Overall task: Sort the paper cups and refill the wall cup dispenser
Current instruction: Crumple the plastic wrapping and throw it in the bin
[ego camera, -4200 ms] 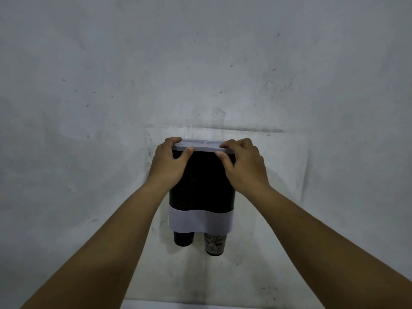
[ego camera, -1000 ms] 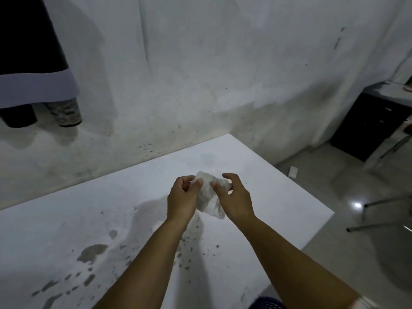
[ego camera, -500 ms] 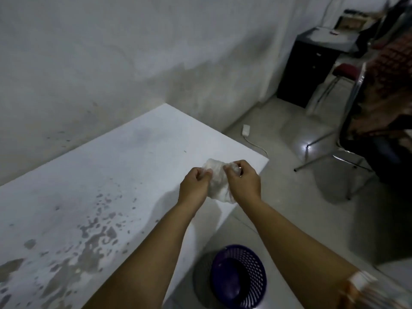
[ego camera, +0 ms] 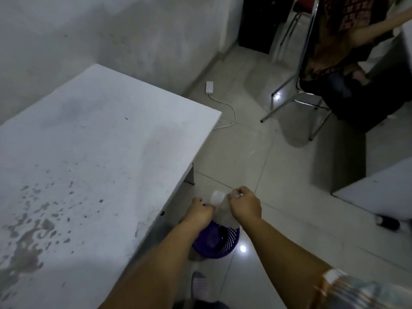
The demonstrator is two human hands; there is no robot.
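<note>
I grip a clear plastic wrapper (ego camera: pixel 219 206) between my left hand (ego camera: pixel 200 212) and right hand (ego camera: pixel 244 206), above the purple basket (ego camera: pixel 225 243).

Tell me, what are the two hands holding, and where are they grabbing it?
A crumpled clear plastic wrapper, pinched at its top by the left hand and right hand, above the purple basket.

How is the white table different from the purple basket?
The table is white, flat and stained with dark spots; the basket is purple, round and full of holes. The table is much bigger. The basket sits low on the floor, beside the table. Both stand on the tiled floor.
</note>
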